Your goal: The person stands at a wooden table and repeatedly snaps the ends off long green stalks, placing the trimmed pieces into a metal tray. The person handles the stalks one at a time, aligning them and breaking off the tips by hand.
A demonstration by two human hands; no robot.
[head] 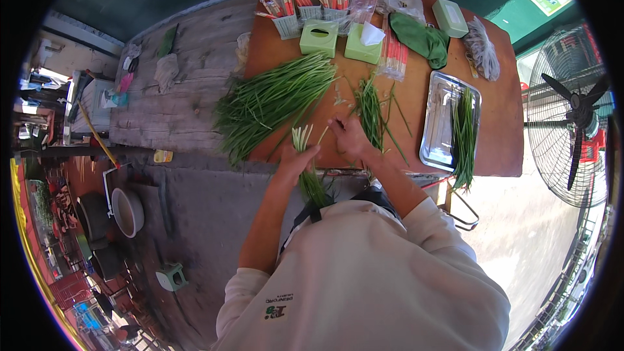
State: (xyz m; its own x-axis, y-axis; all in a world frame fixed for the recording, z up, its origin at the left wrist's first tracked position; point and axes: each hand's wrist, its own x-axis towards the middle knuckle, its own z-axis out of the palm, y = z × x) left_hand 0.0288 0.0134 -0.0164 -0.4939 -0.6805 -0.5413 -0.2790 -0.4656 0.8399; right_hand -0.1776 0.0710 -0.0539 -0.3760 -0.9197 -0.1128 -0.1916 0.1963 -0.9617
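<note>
My left hand (pixel 298 158) is closed around a bunch of green Chinese chives (pixel 312 186), its pale stem ends pointing up and the leaves hanging past the table's edge. One pale stem leans out of the bunch towards my right hand (pixel 345 132), whose fingers are curled close together beside it; whether they pinch anything is not clear. A large pile of chives (pixel 278 100) lies on the brown tabletop beyond my left hand. A smaller, looser heap (pixel 370 107) lies just past my right hand. Further right, more chives (pixel 464 131) rest along the right side of a metal tray (pixel 425 148).
Two green tissue boxes (pixel 319 38) (pixel 363 53), baskets of wrapped chopsticks (pixel 286 27) and a green cloth (pixel 421 41) stand or lie at the back. A weathered wooden table (pixel 195 107) adjoins on the left. A large fan (pixel 575 102) stands at the right.
</note>
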